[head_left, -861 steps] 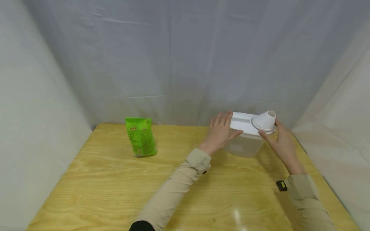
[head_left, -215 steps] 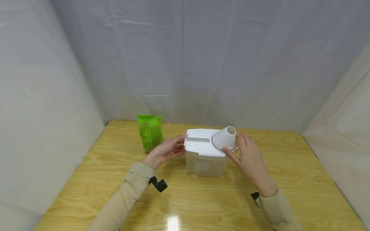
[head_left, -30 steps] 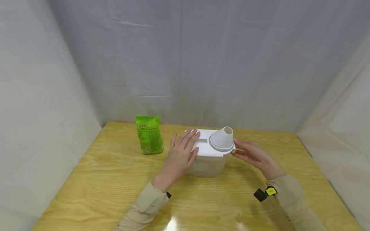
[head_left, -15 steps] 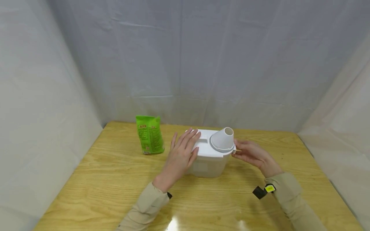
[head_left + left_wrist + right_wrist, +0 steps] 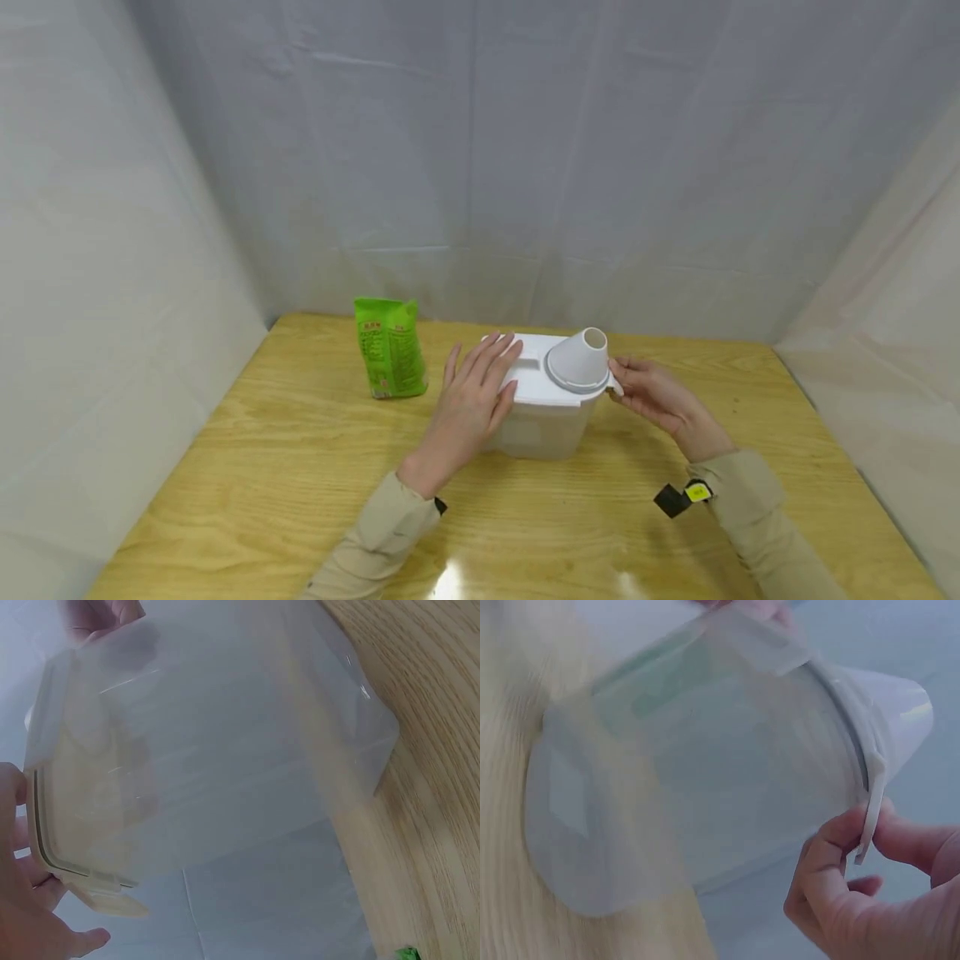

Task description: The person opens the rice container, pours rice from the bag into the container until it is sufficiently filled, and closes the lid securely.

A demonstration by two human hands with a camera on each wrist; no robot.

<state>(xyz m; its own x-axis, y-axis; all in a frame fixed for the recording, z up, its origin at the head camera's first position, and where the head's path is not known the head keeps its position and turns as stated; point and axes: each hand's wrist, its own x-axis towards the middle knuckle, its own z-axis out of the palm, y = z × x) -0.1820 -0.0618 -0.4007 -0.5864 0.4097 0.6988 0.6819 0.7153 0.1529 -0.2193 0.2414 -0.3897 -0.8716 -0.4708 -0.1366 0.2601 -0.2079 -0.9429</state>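
A clear plastic storage container (image 5: 536, 433) stands upright on the wooden table. Its white lid (image 5: 546, 343) carries a cone-shaped white cup (image 5: 581, 362) at the right end. My left hand (image 5: 465, 408) lies across the lid's left part with fingers extended, thumb along the near edge. At the opposite end my right hand (image 5: 660, 404) pinches the lid's side latch (image 5: 871, 821) between thumb and fingers. That latch tilts outward, away from the clear wall. In the left wrist view another latch (image 5: 109, 898) hangs from the lid's left end, standing off the wall too.
To the left, a green printed bag (image 5: 392, 350) stands upright towards the back of the table (image 5: 300, 467). Pale sheets hang behind the table (image 5: 375, 167) and along both sides. Bare wood lies between the container and the near edge.
Over the last second the right latch has swung outward in my right hand's fingers. My left hand stays on the lid. Much earlier the container stood farther right.
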